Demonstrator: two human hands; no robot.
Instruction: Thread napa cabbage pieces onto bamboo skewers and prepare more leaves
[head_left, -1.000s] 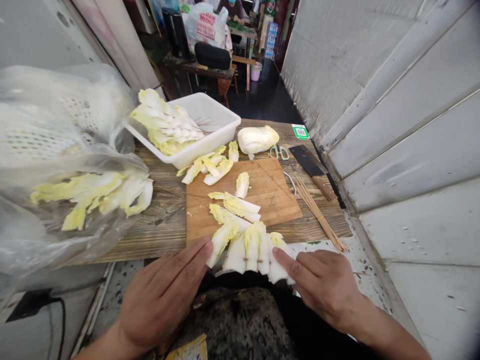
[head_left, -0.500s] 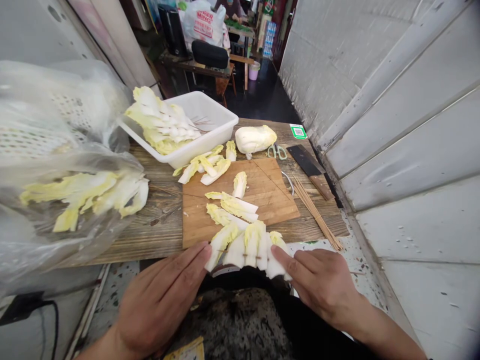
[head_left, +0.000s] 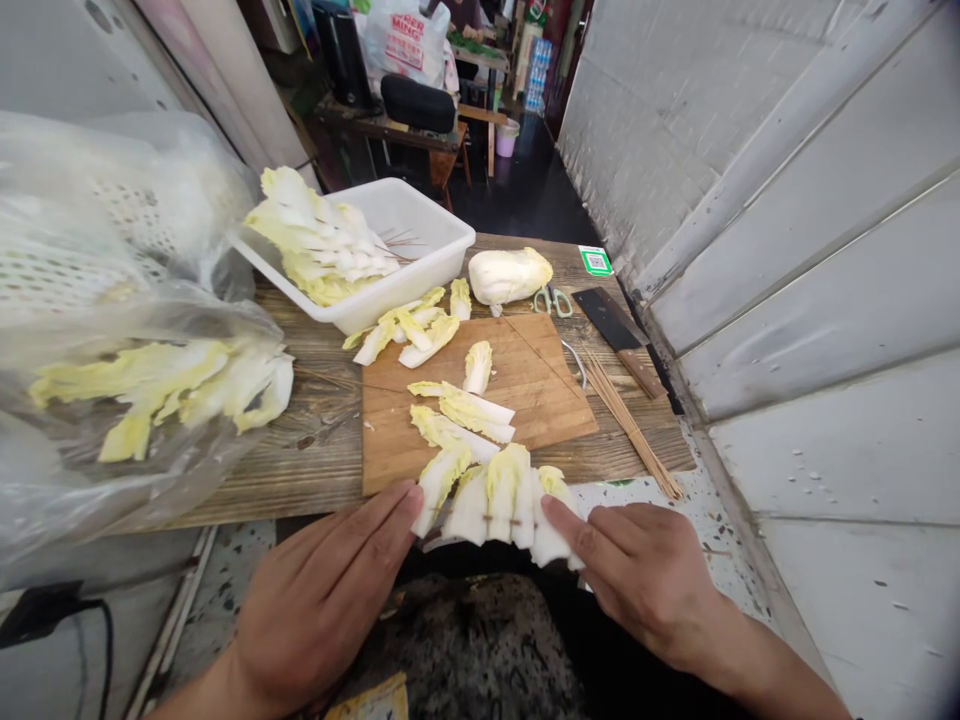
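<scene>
My left hand and my right hand hold between them a thin skewer threaded with several pieces of napa cabbage, just off the near edge of the wooden cutting board. Each hand's fingers pinch one end of the row, left at the leftmost piece, right at the rightmost. More cut cabbage pieces lie on the board.
A white tub with skewered cabbage stands at the back left. Also on the wooden table: a cabbage half, scissors, a cleaver, bamboo skewers. A plastic bag of cabbage leaves lies left. A white wall runs along the right.
Hands and skewered cabbage keep the same hold. Only the view has shifted slightly, so the table's things sit a little to the left.
</scene>
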